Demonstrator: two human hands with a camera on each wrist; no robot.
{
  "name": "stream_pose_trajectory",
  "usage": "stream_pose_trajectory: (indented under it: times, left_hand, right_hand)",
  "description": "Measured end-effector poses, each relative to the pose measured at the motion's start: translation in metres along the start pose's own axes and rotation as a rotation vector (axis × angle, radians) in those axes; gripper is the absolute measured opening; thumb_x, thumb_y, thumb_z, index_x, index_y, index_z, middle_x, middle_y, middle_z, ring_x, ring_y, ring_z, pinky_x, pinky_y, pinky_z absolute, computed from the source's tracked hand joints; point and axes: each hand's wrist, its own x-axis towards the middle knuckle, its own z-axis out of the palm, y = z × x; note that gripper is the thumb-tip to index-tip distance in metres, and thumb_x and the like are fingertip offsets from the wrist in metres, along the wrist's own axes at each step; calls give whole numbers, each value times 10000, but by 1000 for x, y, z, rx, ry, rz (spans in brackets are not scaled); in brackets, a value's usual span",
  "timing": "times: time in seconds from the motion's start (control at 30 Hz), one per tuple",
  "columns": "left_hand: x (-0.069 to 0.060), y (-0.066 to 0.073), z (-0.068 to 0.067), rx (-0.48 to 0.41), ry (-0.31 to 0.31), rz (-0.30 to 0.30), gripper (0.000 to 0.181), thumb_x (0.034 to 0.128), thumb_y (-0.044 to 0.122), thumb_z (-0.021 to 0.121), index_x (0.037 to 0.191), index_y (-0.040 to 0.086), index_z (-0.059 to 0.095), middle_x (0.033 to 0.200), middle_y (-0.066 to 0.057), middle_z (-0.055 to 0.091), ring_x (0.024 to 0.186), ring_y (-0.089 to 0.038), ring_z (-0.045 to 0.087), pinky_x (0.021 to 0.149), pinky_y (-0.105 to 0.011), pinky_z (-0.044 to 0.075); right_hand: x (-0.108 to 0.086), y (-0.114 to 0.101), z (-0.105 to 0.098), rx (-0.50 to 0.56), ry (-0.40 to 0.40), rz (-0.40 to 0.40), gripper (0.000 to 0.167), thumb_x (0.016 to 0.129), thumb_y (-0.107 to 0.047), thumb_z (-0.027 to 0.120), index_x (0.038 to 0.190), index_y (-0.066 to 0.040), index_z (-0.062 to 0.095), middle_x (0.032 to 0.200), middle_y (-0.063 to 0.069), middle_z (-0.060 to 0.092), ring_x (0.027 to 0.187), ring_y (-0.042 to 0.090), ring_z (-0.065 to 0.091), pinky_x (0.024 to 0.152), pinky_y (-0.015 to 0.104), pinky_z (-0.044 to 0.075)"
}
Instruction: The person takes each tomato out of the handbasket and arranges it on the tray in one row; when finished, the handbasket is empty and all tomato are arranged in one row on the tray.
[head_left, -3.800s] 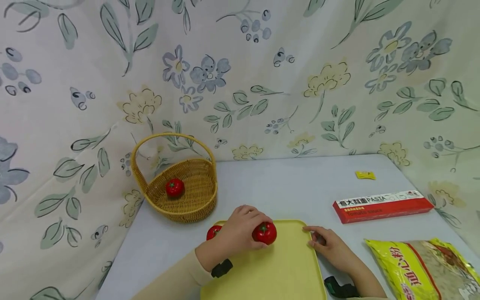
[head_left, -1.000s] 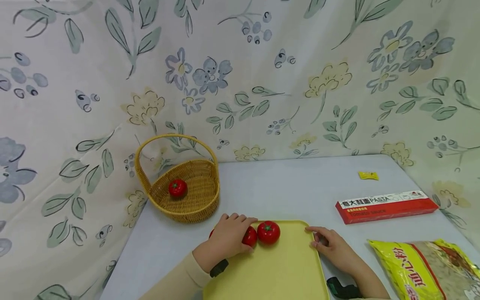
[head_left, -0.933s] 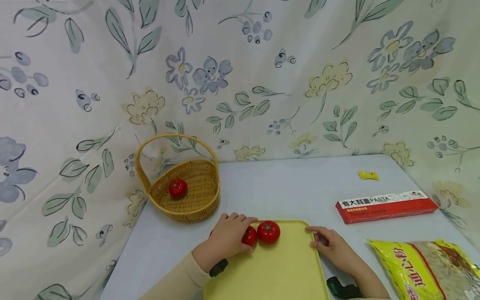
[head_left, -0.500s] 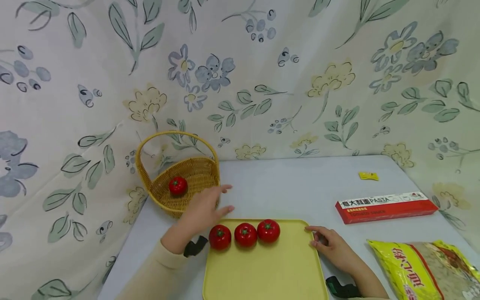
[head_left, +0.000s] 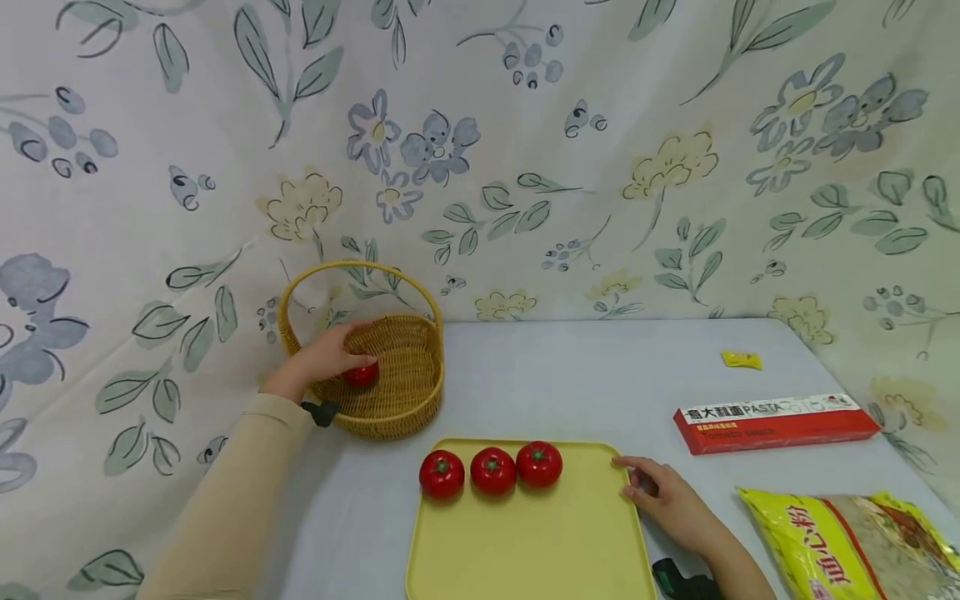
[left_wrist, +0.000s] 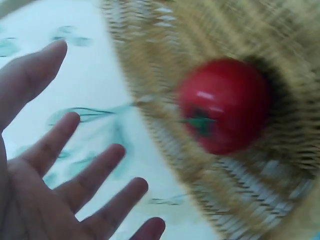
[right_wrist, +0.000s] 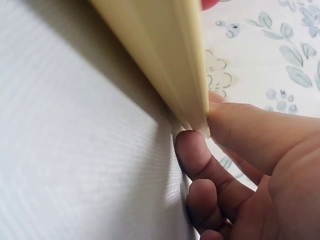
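In the head view my left hand (head_left: 326, 357) is at the wicker basket (head_left: 411, 367), over a red tomato (head_left: 362, 374) that it partly hides. The left wrist view shows spread fingers (left_wrist: 105, 170) apart from this tomato (left_wrist: 227, 107), which lies inside the basket. My right hand (head_left: 667, 497) pinches the far right edge of the yellow tray (head_left: 528, 542). Up close in the right wrist view, the tray's rim (right_wrist: 172, 55) sits between its digits. A row of three tomatoes stands along the tray's far side: left (head_left: 442, 476), middle (head_left: 492, 472) and right (head_left: 539, 464).
Right of the tray lies a red pasta box (head_left: 780, 423), with a small yellow packet (head_left: 742, 359) behind it. A yellow bag of pasta (head_left: 855, 542) lies nearer, at the front right. Floral cloth (head_left: 525, 167) hangs behind the white table (head_left: 570, 367).
The left hand set a tomato down beside another on the tray and let go, then moved left and away to the tomato in the basket. The right hand stays at the tray's edge.
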Motion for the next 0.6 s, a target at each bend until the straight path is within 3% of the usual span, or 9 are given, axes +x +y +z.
stream_pose_trajectory:
  times: [0.23,0.47,0.6]
  left_hand:
    - [9,-23,13,59,-158,-9,697,1014,244,717,1542,-85,403,1509,-346,452,1396,-516,421,1145,-644,358]
    - [5,-25,31,121,-130,-51,546,1010,260,726,1425,-42,538,1362,-326,477,1232,-457,509,1072,-616,446]
    - [3,-26,42,148,-107,-63,514,1011,281,730,1377,-30,546,1287,-287,579,1187,-428,559,1037,-594,475]
  right_hand:
    - [-1,-2,0,2,-11,4,456,968,-139,758,1391,-34,624,961,60,528,850,180,508,701,250,435]
    - [-2,-2,-5,6,-13,-87,435,977,-114,744,1378,0,616,942,47,527,814,136,504,673,249,435]
    - [-1,-1,-2,6,-16,-73,440,982,-130,742,1387,-14,614,940,48,527,821,144,506,673,246,434]
